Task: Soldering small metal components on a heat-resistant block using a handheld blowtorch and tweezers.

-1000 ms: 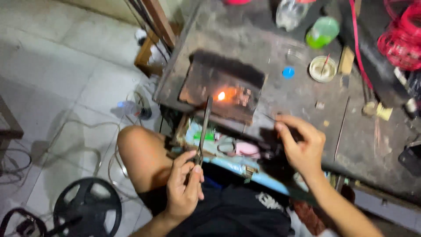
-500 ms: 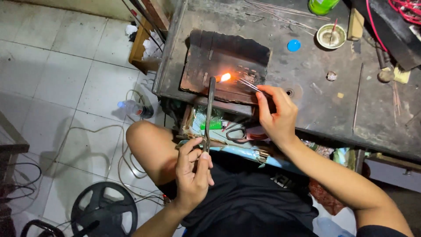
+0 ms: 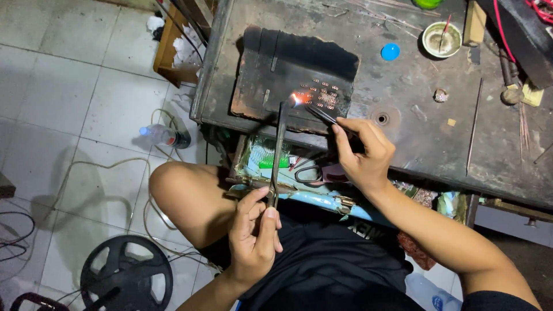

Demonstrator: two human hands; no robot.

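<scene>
1. Torch pipe (image 3: 279,151) is gripped by the left hand (image 3: 253,236), its flame at the dark block (image 3: 288,75) on the worktop (image 3: 415,138).
2. Tweezers (image 3: 320,114) are pinched by the right hand (image 3: 363,152), tips beside the small rings (image 3: 319,95).

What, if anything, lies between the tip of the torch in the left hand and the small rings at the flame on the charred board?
Nothing visible does. The left hand holds the torch, whose flame meets the rows of small rings on the charred board. The tweezers in the right hand come in from the right side, not across the flame's path.
</scene>
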